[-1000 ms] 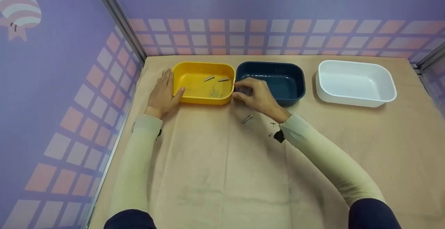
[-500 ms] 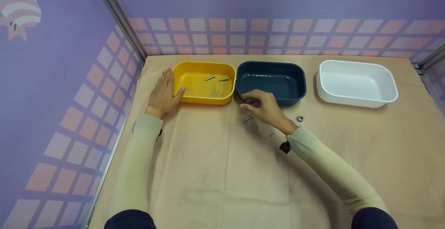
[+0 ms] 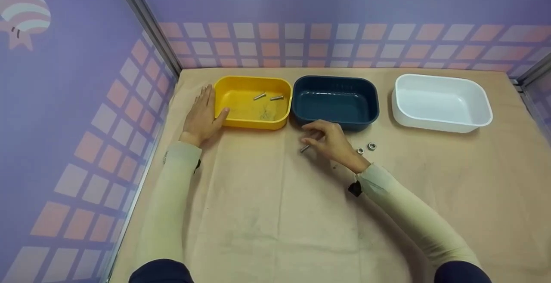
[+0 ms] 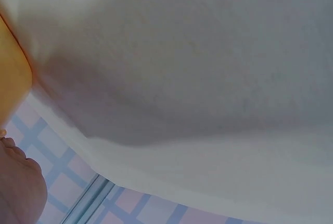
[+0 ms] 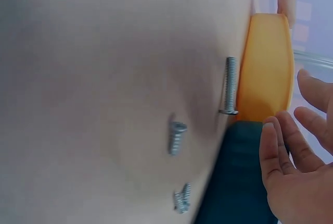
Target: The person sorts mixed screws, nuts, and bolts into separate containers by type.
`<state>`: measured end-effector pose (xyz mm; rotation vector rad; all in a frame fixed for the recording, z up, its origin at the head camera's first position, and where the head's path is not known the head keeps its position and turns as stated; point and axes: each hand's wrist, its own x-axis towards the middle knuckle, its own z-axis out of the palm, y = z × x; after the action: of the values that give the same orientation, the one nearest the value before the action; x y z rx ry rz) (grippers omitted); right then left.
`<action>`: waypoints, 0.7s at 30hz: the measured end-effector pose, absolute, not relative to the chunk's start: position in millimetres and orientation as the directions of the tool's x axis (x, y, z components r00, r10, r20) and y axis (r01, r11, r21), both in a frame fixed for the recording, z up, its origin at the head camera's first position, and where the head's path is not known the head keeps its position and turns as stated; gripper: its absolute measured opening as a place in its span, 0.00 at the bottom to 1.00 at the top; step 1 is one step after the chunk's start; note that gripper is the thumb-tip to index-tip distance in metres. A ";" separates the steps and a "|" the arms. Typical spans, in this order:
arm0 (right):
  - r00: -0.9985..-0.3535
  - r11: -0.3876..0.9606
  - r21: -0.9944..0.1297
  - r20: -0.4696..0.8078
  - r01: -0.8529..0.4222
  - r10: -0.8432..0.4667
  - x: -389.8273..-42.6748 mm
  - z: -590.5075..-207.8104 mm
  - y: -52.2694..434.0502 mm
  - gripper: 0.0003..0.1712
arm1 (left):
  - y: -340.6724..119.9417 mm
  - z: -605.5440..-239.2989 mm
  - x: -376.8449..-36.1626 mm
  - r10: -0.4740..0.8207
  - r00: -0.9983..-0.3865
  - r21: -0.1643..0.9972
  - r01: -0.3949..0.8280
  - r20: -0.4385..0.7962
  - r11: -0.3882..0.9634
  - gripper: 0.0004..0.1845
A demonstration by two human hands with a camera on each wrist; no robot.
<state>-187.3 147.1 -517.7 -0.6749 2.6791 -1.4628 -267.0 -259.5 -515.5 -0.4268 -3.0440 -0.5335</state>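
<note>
My left hand lies flat on the tan cloth, its thumb against the left wall of the yellow bin, which holds two bolts. My right hand hovers in front of the dark blue bin, fingers relaxed and holding nothing. A long screw lies on the cloth just below its fingertips. In the right wrist view the long screw lies beside the yellow bin, two smaller screws lie nearby, and the right hand's fingers stand apart from them.
Two nuts lie on the cloth right of my right wrist. A white bin stands at the back right with nothing in it. The blue bin looks bare inside. Purple walls close in the left and back sides.
My right hand drew back from the gap between the yellow and blue bins toward the long screw, uncovering two nuts. The left hand stayed put.
</note>
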 end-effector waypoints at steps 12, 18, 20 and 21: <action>-0.909 0.511 -0.797 0.110 -0.322 -0.402 -184.2 -532.4 149.1 0.23 | -260.6 -516.2 -267.8 0.260 -0.963 0.343 0.269 0.073 0.900 0.48; -0.915 0.540 -0.785 0.081 -0.303 -0.395 -183.2 -535.3 148.8 0.21 | -260.8 -517.3 -268.5 0.267 -0.960 0.348 0.278 0.081 0.895 0.48; -0.918 0.563 -0.771 0.065 -0.296 -0.392 -183.5 -536.0 149.2 0.20 | -261.3 -518.1 -269.2 0.268 -0.960 0.350 0.281 0.087 0.894 0.47; -0.919 0.572 -0.767 0.057 -0.291 -0.391 -184.1 -536.5 149.6 0.19 | -261.1 -518.2 -269.3 0.266 -0.960 0.348 0.279 0.088 0.895 0.47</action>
<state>-184.1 149.6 -536.5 -0.5836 2.6785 -1.2730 -269.3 -261.1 -518.2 -0.4348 -3.0211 -0.5641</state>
